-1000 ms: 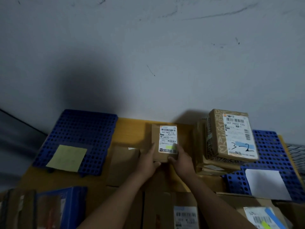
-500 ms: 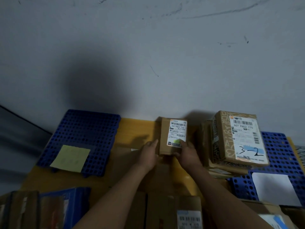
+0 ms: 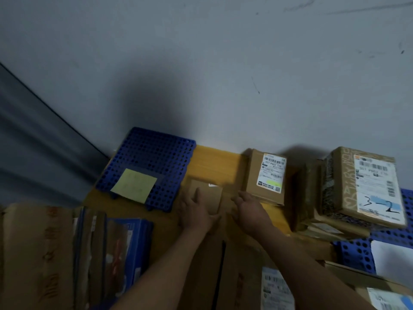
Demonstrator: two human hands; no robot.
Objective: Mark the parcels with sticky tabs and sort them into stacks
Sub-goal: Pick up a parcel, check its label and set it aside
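Our left grip point(image 3: 196, 212) lies apart, fingers straight and flat on a low brown box point(image 3: 206, 194) whose edges smear into blur. Our right grip point(image 3: 251, 212) is apart too, fingers loose and holding nothing. Its fingertips reach just beside the near left corner of the small parcel point(image 3: 257, 175), and we cannot tell whether they touch it.

That parcel sits on the yellow tabletop point(image 3: 214, 162) close against the wall point(image 3: 201, 63). Its white label point(image 3: 272, 173) faces up, with a yellow-green tab point(image 3: 271, 183) near the lower edge; the print is too soft to read.

To its right rises a stack of parcels point(image 3: 312, 198), mostly in shadow, and we cannot count its lower layers. The top parcel point(image 3: 339, 182) carries a label marked "3-2" over a blue tab point(image 3: 390, 205).

Left of our grips, a blue perforated mat point(image 3: 156, 153) holds a yellow note point(image 3: 134, 185). A second blue mat point(image 3: 355, 253), partly under the stack, bears a white sheet point(image 3: 393, 258) cut off by the right edge.

Nearest us, a big cardboard box point(image 3: 38, 253) and a blue carton point(image 3: 129, 242) crowd the left. Our forearms cross a brown box with a barcode label point(image 3: 276, 287). One more labelled parcel point(image 3: 388, 298) is clipped at the lower right corner.
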